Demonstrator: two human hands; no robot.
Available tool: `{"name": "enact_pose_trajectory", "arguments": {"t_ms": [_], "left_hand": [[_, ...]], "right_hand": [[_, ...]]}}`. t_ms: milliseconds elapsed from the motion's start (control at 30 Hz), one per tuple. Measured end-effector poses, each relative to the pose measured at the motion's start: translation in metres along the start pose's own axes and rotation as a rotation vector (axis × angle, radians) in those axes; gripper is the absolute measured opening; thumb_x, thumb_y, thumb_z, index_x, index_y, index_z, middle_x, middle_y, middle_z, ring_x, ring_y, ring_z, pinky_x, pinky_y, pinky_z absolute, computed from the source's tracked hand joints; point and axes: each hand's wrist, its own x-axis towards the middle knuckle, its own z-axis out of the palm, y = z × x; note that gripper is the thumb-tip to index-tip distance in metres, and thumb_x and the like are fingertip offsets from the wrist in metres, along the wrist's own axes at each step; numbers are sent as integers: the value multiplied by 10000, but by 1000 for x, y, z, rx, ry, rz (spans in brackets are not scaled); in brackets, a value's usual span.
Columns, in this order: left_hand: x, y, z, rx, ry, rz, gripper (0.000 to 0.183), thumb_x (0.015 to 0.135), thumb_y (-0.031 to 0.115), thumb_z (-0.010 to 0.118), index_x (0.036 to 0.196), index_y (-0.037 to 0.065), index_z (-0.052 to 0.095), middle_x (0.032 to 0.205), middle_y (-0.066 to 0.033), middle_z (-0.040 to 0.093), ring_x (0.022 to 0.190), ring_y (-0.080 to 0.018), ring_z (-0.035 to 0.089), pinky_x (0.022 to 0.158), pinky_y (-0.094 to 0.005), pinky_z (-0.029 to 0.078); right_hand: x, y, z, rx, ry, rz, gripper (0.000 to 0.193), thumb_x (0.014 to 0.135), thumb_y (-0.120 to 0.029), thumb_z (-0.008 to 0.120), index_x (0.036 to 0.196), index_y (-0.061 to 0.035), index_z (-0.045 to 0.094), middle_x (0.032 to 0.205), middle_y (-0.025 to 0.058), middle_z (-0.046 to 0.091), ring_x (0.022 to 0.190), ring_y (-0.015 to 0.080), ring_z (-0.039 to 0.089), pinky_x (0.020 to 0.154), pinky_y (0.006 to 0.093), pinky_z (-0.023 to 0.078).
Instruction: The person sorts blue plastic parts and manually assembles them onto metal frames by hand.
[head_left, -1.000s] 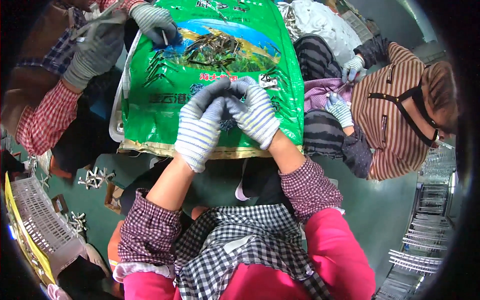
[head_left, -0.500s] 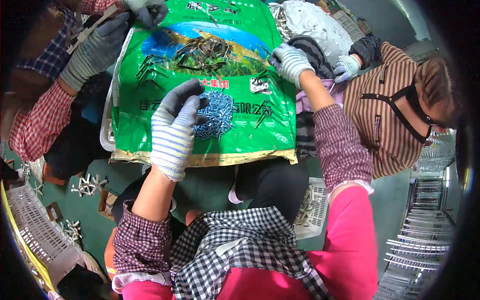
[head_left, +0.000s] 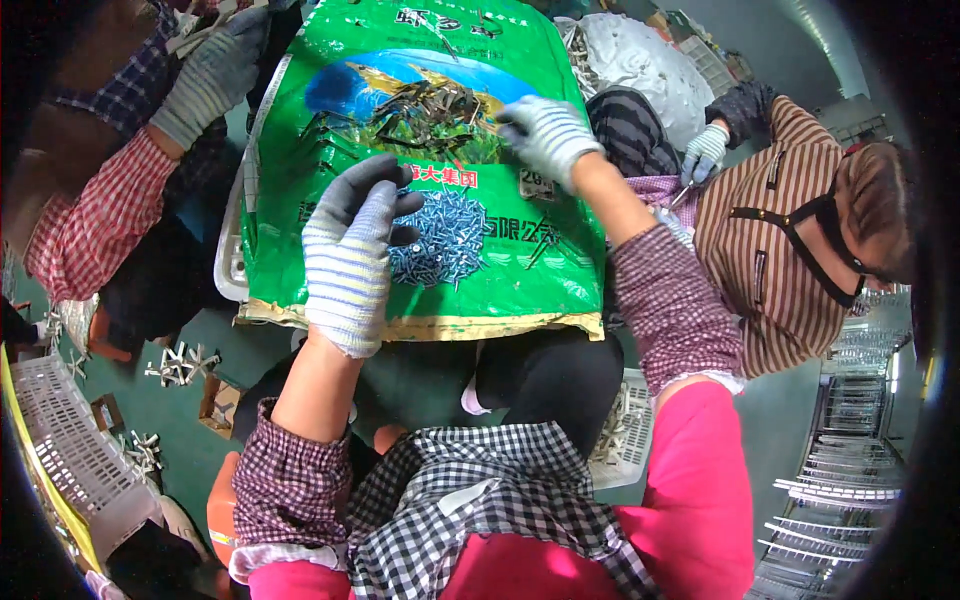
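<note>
A green printed sack [head_left: 270,270] covers a flat work surface in front of me. Beside a pile of small blue screws [head_left: 440,245] hovers my left hand [head_left: 350,255], in a striped glove with grey fingers. Its fingers are loosely curled and apart, with nothing visible in them. My right hand [head_left: 555,140], gloved likewise, reaches over the sack with bent fingers slightly apart. The fingertips are beside a heap of thin dark strips [head_left: 430,115], and I see nothing held. More dark strips lie scattered around the heap.
At the left, a co-worker's gloved hand [head_left: 215,85] holds pale metal pieces. A co-worker [head_left: 770,210] in a striped top sits at the right. White baskets [head_left: 75,430] and loose metal pieces [head_left: 180,365] are on the floor. Metal racks [head_left: 850,450] stand at far right.
My right hand has moved left from the sack's right edge toward the dark strips. The left hand has barely moved. The whole view has shifted slightly.
</note>
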Motion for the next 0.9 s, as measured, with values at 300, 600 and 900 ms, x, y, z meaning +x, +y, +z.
{"name": "enact_pose_trajectory", "arguments": {"t_ms": [300,600,900], "left_hand": [[1,5,-11,-35,0,44,271,899,154,523,1133,19,536,1020,-85,611,844,-154,621,646,-243,489],[13,-7,-25,194,-12,281,403,837,148,609,1202,17,502,1046,-72,596,876,-154,595,736,-260,478],[1,-7,-17,425,-119,347,220,869,49,551,1077,2,606,896,-23,631,797,-62,549,695,-200,450]], "right_hand": [[36,-29,22,89,101,23,209,746,-207,657,943,-140,662,983,108,584,877,302,577,781,403,464],[6,-70,-19,1096,69,-2,162,888,-56,520,1021,-6,597,851,18,601,776,98,537,719,267,469],[-57,-123,-32,1072,22,-110,213,852,-182,590,914,21,601,739,105,609,691,160,563,637,317,461]]}}
